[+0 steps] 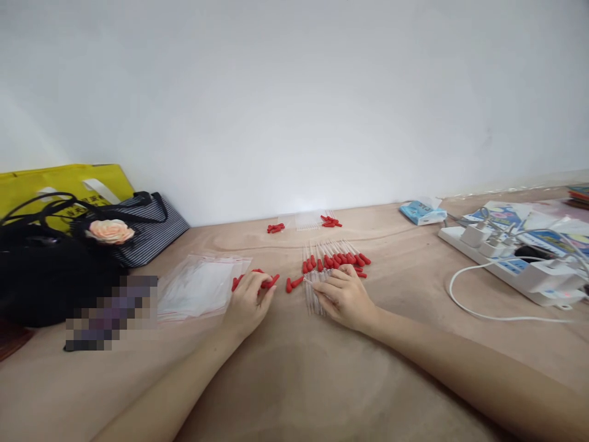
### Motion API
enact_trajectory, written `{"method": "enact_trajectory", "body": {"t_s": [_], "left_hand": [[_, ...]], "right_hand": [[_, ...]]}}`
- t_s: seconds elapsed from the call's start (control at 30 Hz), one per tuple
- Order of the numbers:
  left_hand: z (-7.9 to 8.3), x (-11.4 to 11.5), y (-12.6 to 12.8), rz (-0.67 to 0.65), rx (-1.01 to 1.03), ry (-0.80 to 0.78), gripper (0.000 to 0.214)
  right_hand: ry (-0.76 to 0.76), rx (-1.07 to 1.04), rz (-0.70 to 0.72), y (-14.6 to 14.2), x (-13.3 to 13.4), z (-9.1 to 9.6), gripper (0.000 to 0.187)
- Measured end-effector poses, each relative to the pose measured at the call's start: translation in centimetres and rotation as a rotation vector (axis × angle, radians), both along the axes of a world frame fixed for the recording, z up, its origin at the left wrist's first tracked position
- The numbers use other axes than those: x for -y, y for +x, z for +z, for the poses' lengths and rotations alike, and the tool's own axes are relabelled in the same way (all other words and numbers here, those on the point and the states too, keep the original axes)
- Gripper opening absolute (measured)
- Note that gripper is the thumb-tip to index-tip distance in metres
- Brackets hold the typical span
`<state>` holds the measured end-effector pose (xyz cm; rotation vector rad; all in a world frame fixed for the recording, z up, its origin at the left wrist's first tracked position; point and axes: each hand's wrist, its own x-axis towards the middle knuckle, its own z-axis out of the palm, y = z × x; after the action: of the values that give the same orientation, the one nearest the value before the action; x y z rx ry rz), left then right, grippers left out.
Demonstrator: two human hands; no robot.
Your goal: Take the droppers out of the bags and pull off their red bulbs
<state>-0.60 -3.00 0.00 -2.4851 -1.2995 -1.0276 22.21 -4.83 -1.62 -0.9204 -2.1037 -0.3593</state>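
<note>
A row of clear glass droppers with red rubber bulbs (335,263) lies side by side on the wooden table (294,368). My right hand (344,296) rests on the near ends of these tubes, fingers curled on one tube whose tip points left. My left hand (248,299) is closed on a red bulb (270,282). Loose red bulbs (294,283) lie between the two hands. More red bulbs lie in two small heaps further back (275,228) (331,221), beside a few clear tubes (309,220).
A stack of clear plastic bags (199,286) lies left of my left hand. Black, striped and yellow bags (69,245) stand at the far left. A white power strip (510,265) with plugs and a white cable (464,301) is on the right, by a tissue pack (422,212).
</note>
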Motion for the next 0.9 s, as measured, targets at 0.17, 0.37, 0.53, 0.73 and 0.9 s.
{"method": "enact_trajectory", "body": {"t_s": [0.17, 0.37, 0.53, 0.73, 0.9], "left_hand": [[-0.2, -1.6, 1.3, 0.127, -0.19, -0.017, 0.011], [0.4, -1.5, 2.7, 0.112, -0.221, -0.022, 0.016], [0.4, -1.9, 4.0, 0.143, -0.256, -0.025, 0.012], [-0.1, -2.9, 4.3, 0.163, -0.25, -0.017, 0.011], [0.3, -1.7, 3.6, 0.208, -0.24, 0.036, 0.012]], "right_hand": [[0.038, 0.066, -0.012, -1.1, -0.4, -0.4, 0.015], [-0.038, 0.151, -0.074, -2.6, -0.9, -0.4, 0.013], [-0.16, 0.194, -0.09, -3.3, -0.7, -0.1, 0.019], [-0.256, 0.237, -0.089, -3.1, -0.5, 0.2, 0.032], [-0.29, 0.255, -0.083, -3.1, -0.7, 0.4, 0.043]]}}
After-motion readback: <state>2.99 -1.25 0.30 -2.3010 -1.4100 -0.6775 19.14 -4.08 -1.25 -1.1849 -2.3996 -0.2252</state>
